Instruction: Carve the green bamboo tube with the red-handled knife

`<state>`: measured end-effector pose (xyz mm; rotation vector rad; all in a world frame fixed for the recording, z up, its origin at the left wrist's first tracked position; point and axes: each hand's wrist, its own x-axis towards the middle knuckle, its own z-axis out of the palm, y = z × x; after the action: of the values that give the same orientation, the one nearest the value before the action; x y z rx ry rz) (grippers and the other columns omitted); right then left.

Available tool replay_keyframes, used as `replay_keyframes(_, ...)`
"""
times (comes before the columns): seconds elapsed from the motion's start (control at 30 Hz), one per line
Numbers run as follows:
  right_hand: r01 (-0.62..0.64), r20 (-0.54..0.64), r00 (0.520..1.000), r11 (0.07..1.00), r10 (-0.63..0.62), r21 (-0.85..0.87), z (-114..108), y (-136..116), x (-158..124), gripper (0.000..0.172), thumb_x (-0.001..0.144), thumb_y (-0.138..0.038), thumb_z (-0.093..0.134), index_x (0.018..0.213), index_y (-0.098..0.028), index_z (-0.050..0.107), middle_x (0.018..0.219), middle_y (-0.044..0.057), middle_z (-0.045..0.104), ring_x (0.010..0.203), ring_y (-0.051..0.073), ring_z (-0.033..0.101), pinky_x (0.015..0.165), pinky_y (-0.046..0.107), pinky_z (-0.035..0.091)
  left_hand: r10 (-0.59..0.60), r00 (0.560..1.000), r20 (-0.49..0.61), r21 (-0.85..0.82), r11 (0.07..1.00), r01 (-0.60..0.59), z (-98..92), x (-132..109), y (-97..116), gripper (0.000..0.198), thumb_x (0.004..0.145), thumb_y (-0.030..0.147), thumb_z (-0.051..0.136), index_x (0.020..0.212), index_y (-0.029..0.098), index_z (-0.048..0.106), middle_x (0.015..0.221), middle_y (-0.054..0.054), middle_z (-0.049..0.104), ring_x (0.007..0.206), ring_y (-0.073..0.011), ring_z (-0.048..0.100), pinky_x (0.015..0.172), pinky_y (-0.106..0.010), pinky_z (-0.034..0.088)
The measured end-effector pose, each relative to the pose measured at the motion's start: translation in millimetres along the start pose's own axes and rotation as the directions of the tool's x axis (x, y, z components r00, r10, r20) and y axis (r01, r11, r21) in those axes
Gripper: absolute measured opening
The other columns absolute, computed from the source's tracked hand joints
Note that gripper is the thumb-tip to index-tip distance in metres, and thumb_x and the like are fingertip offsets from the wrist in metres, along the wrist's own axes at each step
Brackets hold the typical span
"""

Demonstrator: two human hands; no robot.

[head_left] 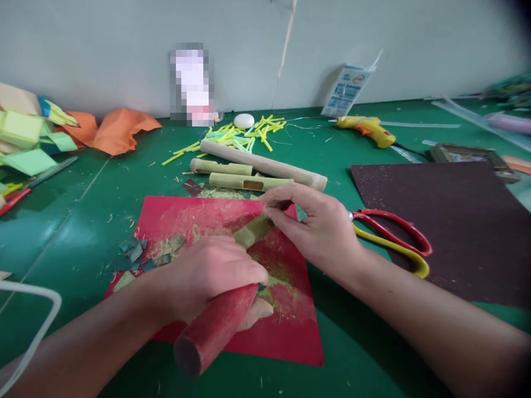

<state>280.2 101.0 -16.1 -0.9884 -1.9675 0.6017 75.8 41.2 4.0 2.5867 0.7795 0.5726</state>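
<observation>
A green table [78, 221] meets a pale wall [240, 33]. The left hand [215, 268] is wrapped around a red handle [222, 323], its far end hidden. The right hand [317, 224] pinches a bamboo piece [254, 229], its ends covered by hands, smooth and olive-green, slanting over a red sheet [294, 342] strewn with shavings. Scissors [375, 213] lie beside the right hand, blades mostly hidden; beyond, a pixelated patch [191, 83] is unreadable.

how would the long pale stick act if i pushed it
The long pale stick would probably roll, as its sides look rounded; the bamboo pieces just in front could stop it coming nearer. It looks thick, straight and wood-like, so it's likely stiff.
</observation>
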Motion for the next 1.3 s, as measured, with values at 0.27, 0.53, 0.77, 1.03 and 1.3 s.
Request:
replay_keyframes(0.27, -0.121, 0.015, 0.993, 0.973, 0.121, 0.195, 0.7, -14.8, 0.1, 0.013, 0.084, -0.012, 0.066, 0.086, -0.024, 0.071, 0.088, -0.001, 0.074, 0.076, 0.015, 0.066, 0.070, 0.030, 0.056, -0.081, 0.995, 0.054, -0.045, 0.995, 0.084, 1.8, 2.4, -2.3, 0.019, 0.090, 0.036, 0.063, 0.084, 0.019, 0.068, 0.064, 0.002, 0.059, 0.058, -0.0120, 0.050, 0.058, -0.026, 0.038)
replay_keyframes(0.53, -0.109, -0.293, 0.942, 0.975, 0.164, 0.195, -4.9, -11.2, 6.7, 0.009, 0.083, -0.017, 0.068, 0.087, -0.025, 0.068, 0.090, 0.001, 0.072, 0.074, 0.016, 0.066, 0.069, 0.032, 0.059, -0.051, 0.998, 0.041, -0.083, 0.995, 0.054, 3.2, 0.6, -7.8, 0.019, 0.092, 0.034, 0.062, 0.081, 0.018, 0.064, 0.066, 0.000, 0.062, 0.060, -0.0131, 0.053, 0.061, -0.028, 0.039)
replay_keyframes(0.77, -0.080, -0.126, 0.991, 0.964, 0.049, -0.252, -9.3, 9.0, 11.6, 0.013, 0.089, -0.022, 0.061, 0.084, -0.025, 0.073, 0.092, 0.007, 0.074, 0.084, 0.023, 0.068, 0.074, 0.038, 0.056, -0.040, 0.999, 0.007, -0.041, 0.998, 0.040, 1.3, -0.1, -5.2, 0.018, 0.093, 0.035, 0.061, 0.086, 0.018, 0.065, 0.068, 0.001, 0.064, 0.061, -0.0126, 0.055, 0.063, -0.027, 0.042)
replay_keyframes(1.03, -0.149, -0.040, 0.989, 0.913, 0.144, -0.379, -8.3, 12.1, 12.9, 0.019, 0.088, -0.019, 0.058, 0.091, -0.022, 0.076, 0.097, 0.008, 0.076, 0.085, 0.025, 0.069, 0.071, 0.038, 0.052, -0.018, 1.000, -0.006, -0.022, 1.000, 0.018, 4.7, -1.0, -7.8, 0.023, 0.092, 0.039, 0.063, 0.084, 0.017, 0.067, 0.065, 0.001, 0.062, 0.060, -0.0137, 0.053, 0.060, -0.029, 0.039)
replay_keyframes(1.3, -0.133, 0.064, 0.984, 0.920, 0.167, -0.369, -7.8, 2.1, 11.2, 0.013, 0.083, -0.025, 0.065, 0.075, -0.021, 0.074, 0.085, 0.006, 0.075, 0.075, 0.021, 0.067, 0.067, 0.035, 0.049, -0.025, 1.000, -0.012, -0.030, 0.999, 0.025, 3.3, 0.8, -6.4, 0.020, 0.092, 0.035, 0.062, 0.086, 0.017, 0.068, 0.064, 0.001, 0.063, 0.058, -0.0134, 0.054, 0.060, -0.029, 0.040)
